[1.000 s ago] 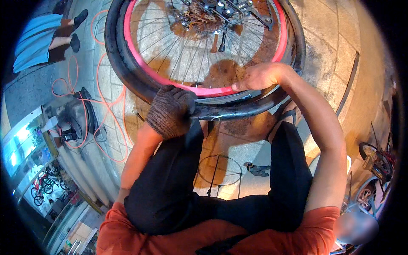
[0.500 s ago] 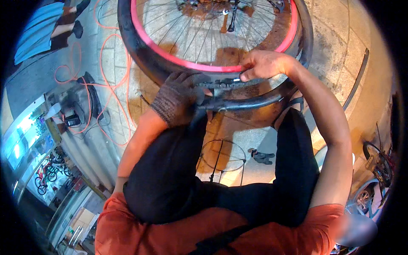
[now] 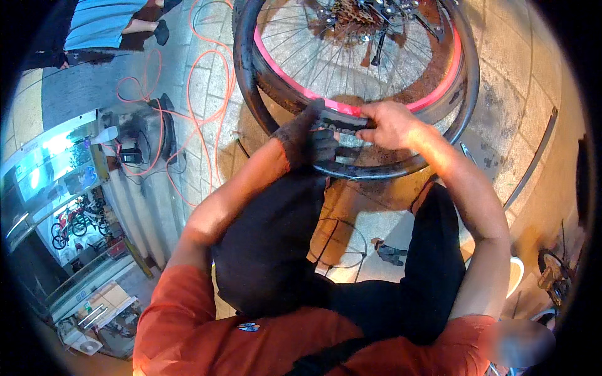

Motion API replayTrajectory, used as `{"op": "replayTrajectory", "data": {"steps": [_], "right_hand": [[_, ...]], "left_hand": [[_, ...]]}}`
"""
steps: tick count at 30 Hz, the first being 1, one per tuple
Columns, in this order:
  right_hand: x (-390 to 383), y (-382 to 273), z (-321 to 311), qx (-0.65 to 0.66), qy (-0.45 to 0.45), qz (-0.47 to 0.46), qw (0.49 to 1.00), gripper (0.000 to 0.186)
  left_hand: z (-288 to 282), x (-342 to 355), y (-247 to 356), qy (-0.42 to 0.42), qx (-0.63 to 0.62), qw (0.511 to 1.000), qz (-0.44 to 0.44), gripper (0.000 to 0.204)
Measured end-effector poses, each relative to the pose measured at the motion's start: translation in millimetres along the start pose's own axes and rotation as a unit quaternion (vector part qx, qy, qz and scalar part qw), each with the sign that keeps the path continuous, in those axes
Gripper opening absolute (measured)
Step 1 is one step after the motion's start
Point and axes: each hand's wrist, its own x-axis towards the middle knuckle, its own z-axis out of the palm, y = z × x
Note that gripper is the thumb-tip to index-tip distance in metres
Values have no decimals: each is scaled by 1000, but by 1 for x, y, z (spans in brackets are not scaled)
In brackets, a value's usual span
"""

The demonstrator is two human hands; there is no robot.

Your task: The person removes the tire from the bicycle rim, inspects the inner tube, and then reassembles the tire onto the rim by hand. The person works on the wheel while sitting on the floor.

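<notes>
A bicycle wheel with a bright pink strip (image 3: 433, 94) around its rim lies before me. Between my hands, a stretch of dark, knobbly tyre (image 3: 343, 121) sits against the rim. My left hand (image 3: 307, 135), in a dark knit glove, is closed around the tyre, its thumb up at the pink edge. My bare right hand (image 3: 394, 125) pinches the rim just to the right, index finger on the pink strip and thumb on the near side. A smooth black loop, seemingly an inner tube (image 3: 376, 171), hangs outside the rim and passes below both hands.
The sprockets (image 3: 357, 19) and derailleur (image 3: 417, 22) are at the wheel's centre. An orange hose (image 3: 200, 125) coils on the paving at left. A dark glove (image 3: 390, 252) and a wire ring stand (image 3: 342, 241) are between my legs. Another person's leg (image 3: 141, 26) shows at upper left.
The view has shifted, so the wheel appears farther right. My left hand has turned, its thumb now raised against the pink edge. The right hand keeps its pinch at the rim.
</notes>
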Motion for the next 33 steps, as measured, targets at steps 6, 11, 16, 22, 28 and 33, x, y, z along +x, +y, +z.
{"op": "replayTrajectory", "data": {"steps": [6,11,16,22,28,33], "right_hand": [[-3,-32,25,-107,124,-51,985,23],[-6,-40,34,-89,157,-62,982,25],[-9,-32,44,-70,180,-49,980,28],[-13,-38,49,-121,207,-78,968,27],[-2,-27,63,-130,149,-103,975,15],[10,-30,77,-160,163,-102,968,9]], "left_hand": [[21,21,-24,-17,574,691,438,54],[-3,-12,-17,-43,817,321,477,38],[-19,-27,-81,2,852,85,516,39],[-29,-22,-32,3,813,4,583,22],[-56,-6,22,85,727,-89,675,16],[-64,18,84,-93,666,107,732,21]]}}
